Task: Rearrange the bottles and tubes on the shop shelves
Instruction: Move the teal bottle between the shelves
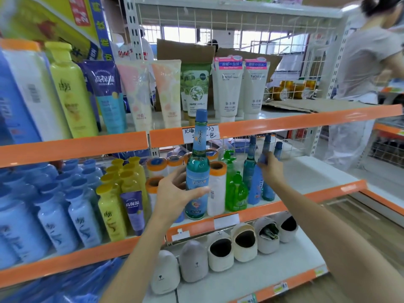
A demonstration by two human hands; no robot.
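Note:
My left hand (175,193) grips a tall green glass bottle with a blue cap and blue label (197,167), held upright in front of the middle shelf. My right hand (270,169) is closed round a blue-capped bottle (263,158) standing further right on that shelf, beside two similar green bottles (250,169). Below my right hand stands a blue tube (255,186). Green pump bottles (235,189) and white rolls with orange rims (216,186) stand between my hands. Upright tubes (229,88) line the upper shelf.
Blue bottles (54,206) and yellow bottles (118,193) fill the middle shelf's left part, with a purple tube (134,211) in front. Small animal-shaped bins (220,252) sit on the bottom shelf. A person (367,62) stands at the right, beyond the shelf end.

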